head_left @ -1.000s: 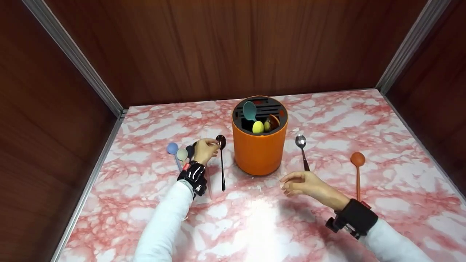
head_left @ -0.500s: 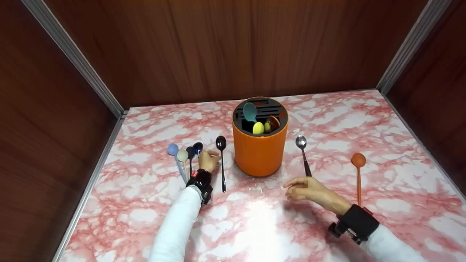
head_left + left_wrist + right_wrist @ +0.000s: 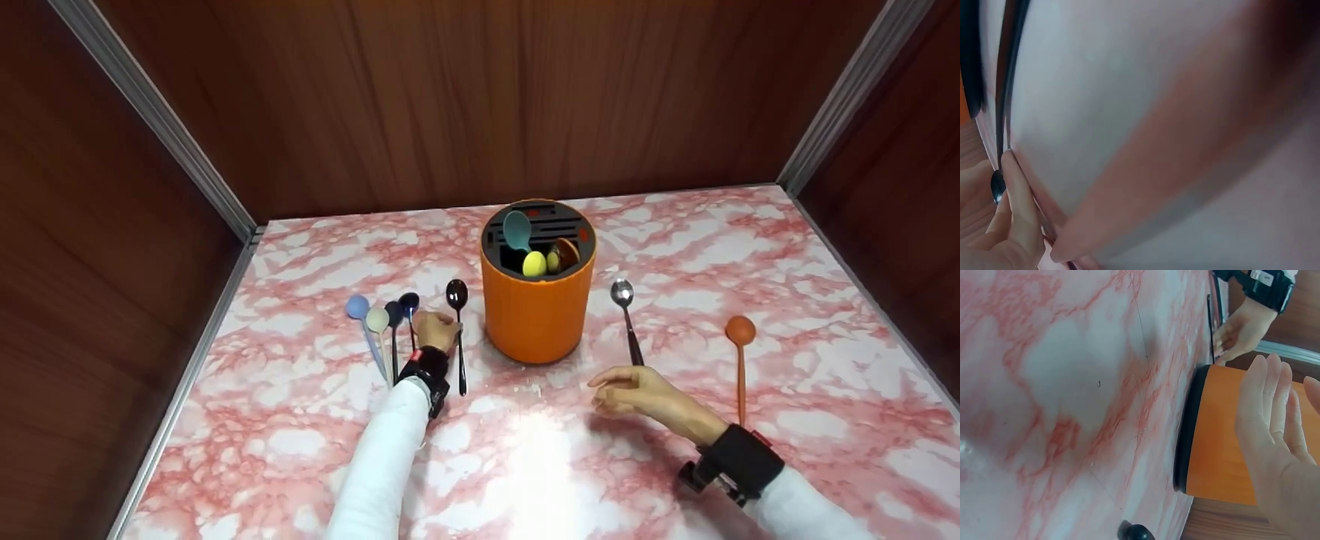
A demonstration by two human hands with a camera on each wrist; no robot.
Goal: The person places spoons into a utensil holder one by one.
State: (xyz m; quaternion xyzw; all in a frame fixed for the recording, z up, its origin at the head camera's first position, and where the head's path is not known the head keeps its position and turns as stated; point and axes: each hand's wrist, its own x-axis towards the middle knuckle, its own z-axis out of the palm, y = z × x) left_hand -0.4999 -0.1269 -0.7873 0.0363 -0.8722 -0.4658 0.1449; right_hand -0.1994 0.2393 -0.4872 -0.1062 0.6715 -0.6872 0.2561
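A glossy dark metal spoon [image 3: 457,294] lies left of the orange utensil holder [image 3: 536,322]. My left hand [image 3: 437,330] is down at its handle, fingers bent; in the left wrist view one fingertip [image 3: 1009,160] meets the handle [image 3: 1008,73]. Thumb and fingers stand apart there, and much of that view is blurred. My right hand [image 3: 637,394] hovers over the table with relaxed fingers, holding nothing. Just beyond it lies a silver spoon [image 3: 622,292] whose handle end the hand hides. The right wrist view shows this hand in front of the holder.
Left of my left hand lie a blue spoon [image 3: 358,306], a cream spoon [image 3: 377,319] and two dark blue spoons. An orange spoon [image 3: 741,330] lies at right. Teal [image 3: 517,229] and yellow [image 3: 534,264] spoons stick out of the holder. Wooden walls [image 3: 480,112] enclose the marbled table.
My left hand has moved right and lower, from above the left-hand spoons to the dark spoon's handle, uncovering the dark blue spoons. My right hand has shifted slightly downward and right.
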